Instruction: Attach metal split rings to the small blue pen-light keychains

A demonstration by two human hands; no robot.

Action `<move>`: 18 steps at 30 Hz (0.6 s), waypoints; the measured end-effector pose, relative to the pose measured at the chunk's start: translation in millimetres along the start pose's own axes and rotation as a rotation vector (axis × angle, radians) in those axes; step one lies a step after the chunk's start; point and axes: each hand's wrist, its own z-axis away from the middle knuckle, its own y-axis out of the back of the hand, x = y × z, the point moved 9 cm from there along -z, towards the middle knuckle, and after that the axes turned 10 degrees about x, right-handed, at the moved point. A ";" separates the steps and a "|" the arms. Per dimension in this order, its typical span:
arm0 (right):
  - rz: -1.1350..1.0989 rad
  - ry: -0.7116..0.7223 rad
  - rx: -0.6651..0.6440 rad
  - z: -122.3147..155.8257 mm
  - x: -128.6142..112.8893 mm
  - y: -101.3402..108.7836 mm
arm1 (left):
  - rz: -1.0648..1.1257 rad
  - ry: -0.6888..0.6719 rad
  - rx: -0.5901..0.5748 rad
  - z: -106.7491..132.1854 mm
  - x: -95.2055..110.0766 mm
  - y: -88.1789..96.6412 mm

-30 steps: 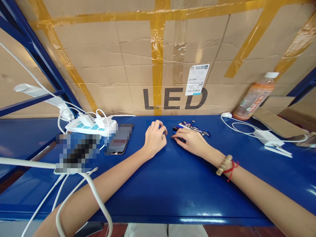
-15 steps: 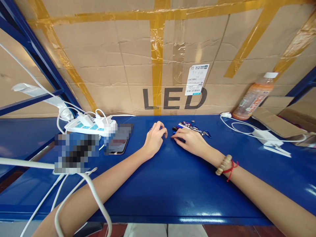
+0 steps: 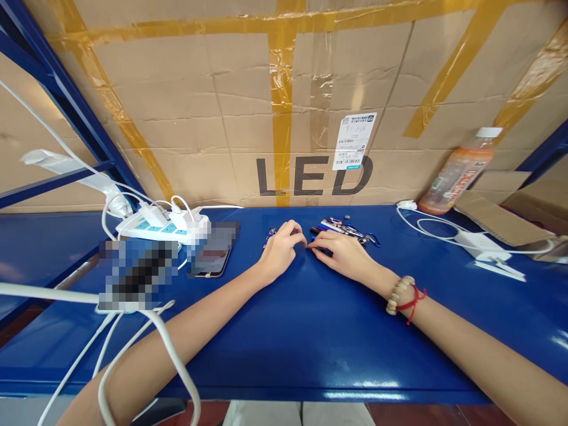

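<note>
head view, frame centre: bare left hand and bare right hand, fingers curled narrow, tips nearly meeting; cannot tell if they hold anything. tiny blue-and-silver pieces lie by the left hand, slim blue, black and white pieces by the right, on the glossy blue tabletop.

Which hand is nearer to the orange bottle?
Right. The right hand is to the left of the bottle; the left hand is farther left.
</note>
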 end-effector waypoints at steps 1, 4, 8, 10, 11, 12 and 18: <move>-0.006 0.004 0.007 0.0 -0.4 0.3 | -0.001 -0.010 -0.005 0.1 0.9 0.2; -0.012 0.006 0.018 0.0 -0.7 1.1 | -0.012 -0.015 -0.020 0.9 1.0 0.3; -0.016 0.006 0.013 0.0 -0.7 0.8 | -0.028 -0.001 -0.012 1.2 -0.6 2.0; -0.016 0.004 0.009 0.1 -0.4 0.5 | -0.029 0.005 -0.003 0.8 -0.8 3.2; -0.014 0.001 0.008 0.2 -0.1 0.3 | -0.029 0.007 0.004 0.5 -0.7 3.9; -0.013 -0.002 0.007 0.2 0.2 0.3 | -0.027 0.007 0.009 0.1 -0.5 4.4; -0.014 -0.004 0.011 0.3 0.0 1.0 | -0.070 0.059 0.018 0.3 -7.7 2.0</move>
